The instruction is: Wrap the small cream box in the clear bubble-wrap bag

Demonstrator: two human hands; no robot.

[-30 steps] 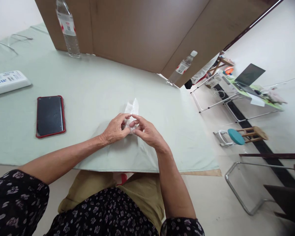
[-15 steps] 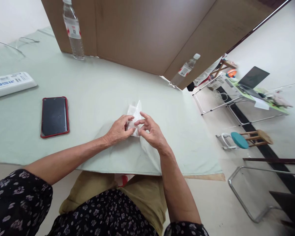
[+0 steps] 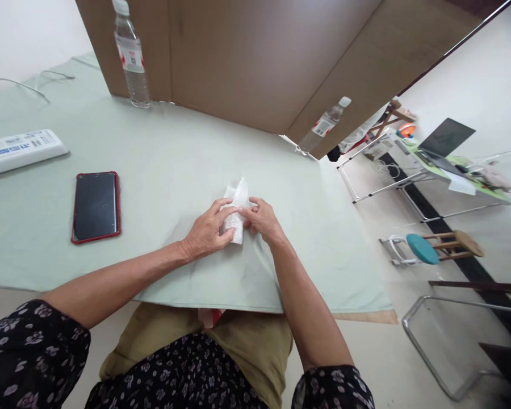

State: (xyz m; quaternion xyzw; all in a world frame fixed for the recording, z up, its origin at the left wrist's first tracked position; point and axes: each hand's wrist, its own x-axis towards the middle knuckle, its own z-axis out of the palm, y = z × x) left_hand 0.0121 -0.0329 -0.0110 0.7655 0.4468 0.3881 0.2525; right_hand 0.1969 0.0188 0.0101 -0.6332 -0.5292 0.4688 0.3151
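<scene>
A small folded piece of white, translucent bubble wrap (image 3: pixel 237 225) stands out on the pale green tablecloth, its pointed corner toward the far side. Whether anything is wrapped inside I cannot tell. My left hand (image 3: pixel 213 227) grips its left side, thumb low and fingers across the top. From the right, my right hand (image 3: pixel 264 218) holds the other edge, its index finger meeting my left fingertips over the wrap. Some right fingers are hidden behind the hand.
A tablet in a red case (image 3: pixel 96 207) lies left, below a white box-like device (image 3: pixel 23 150). Two water bottles (image 3: pixel 132 62) stand against a cardboard panel (image 3: pixel 238 62). Beyond the table's right edge are a teal stool (image 3: pixel 422 249), a metal chair frame (image 3: pixel 426 346) and a laptop (image 3: pixel 447 139).
The bubble wrap now looks narrower and folded over. My right fingers have come down onto its right edge, and my index fingertips have met on top. The view has shifted slightly.
</scene>
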